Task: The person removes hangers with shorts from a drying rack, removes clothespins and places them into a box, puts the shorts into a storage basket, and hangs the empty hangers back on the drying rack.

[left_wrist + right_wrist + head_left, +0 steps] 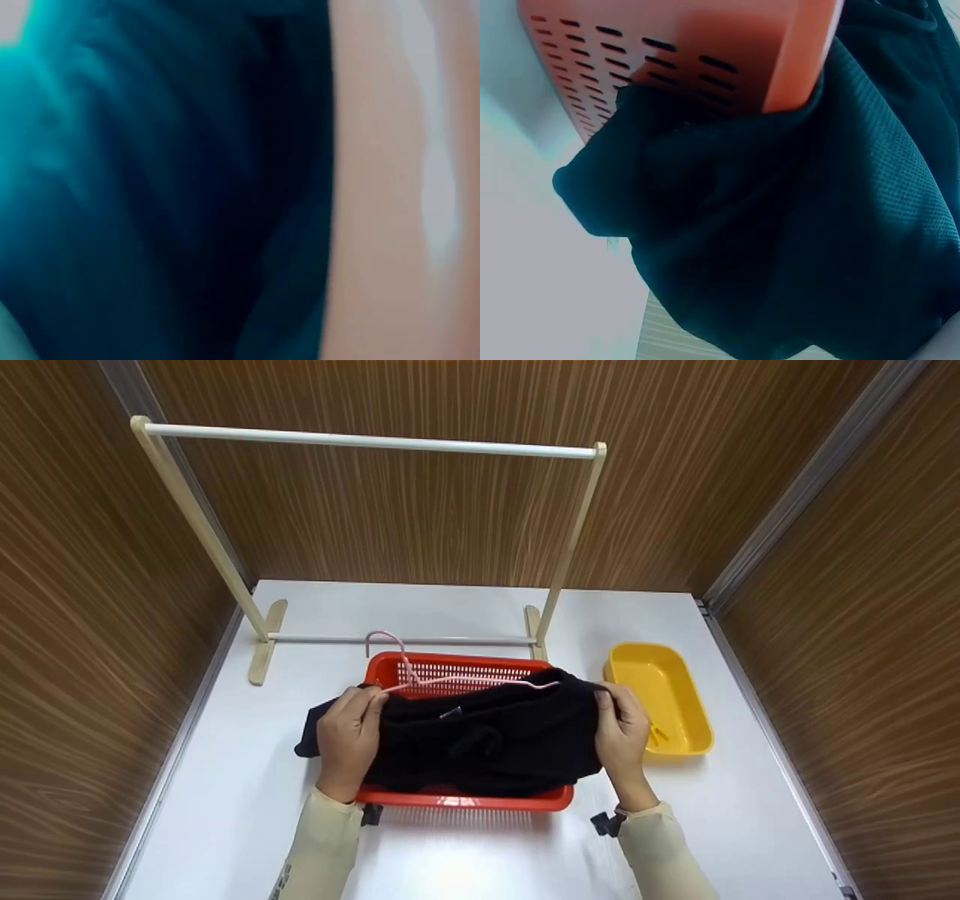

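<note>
A black garment is stretched between both hands above the red basket, and part of it hangs past the basket's left side. On the garment's left, my left hand pinches the cloth together with the left end of a pink hanger. My right hand pinches the cloth at its upper right edge. The hanger's right end lies against the cloth, its hook pointing up and left. In the right wrist view, dark cloth drapes over the basket wall. The left wrist view is blurred dark cloth.
Behind the basket stands a wooden rack with a white top rod. Right of the right hand sits a yellow tray with yellow clothespins inside. Brown wood-grain panels enclose the white table at the back and sides.
</note>
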Motion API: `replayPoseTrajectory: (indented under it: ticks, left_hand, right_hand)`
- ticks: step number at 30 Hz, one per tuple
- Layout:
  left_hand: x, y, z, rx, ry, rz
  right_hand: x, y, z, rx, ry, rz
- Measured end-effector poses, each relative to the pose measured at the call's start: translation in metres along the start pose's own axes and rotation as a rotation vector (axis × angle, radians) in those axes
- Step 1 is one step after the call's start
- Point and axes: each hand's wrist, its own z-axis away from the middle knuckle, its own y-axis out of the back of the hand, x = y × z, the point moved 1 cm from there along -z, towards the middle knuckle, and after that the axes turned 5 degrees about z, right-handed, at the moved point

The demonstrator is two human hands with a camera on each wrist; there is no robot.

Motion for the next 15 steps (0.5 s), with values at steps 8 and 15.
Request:
replayPoseTrajectory:
  ticks: [8,15]
  left_hand:
    - [-0.0047,0.0013,0.0002,-0.011,-0.026,-0.074]
    - [-0.0059,0.0009,0.0003,0.003,-0.014,-0.123]
  right_hand:
    - [0.0038,0.0017,0.0022,-0.005,-0.06,-0.039]
    - [0.0077,0.0044,0.0028,-0.013,-0.137,-0.11]
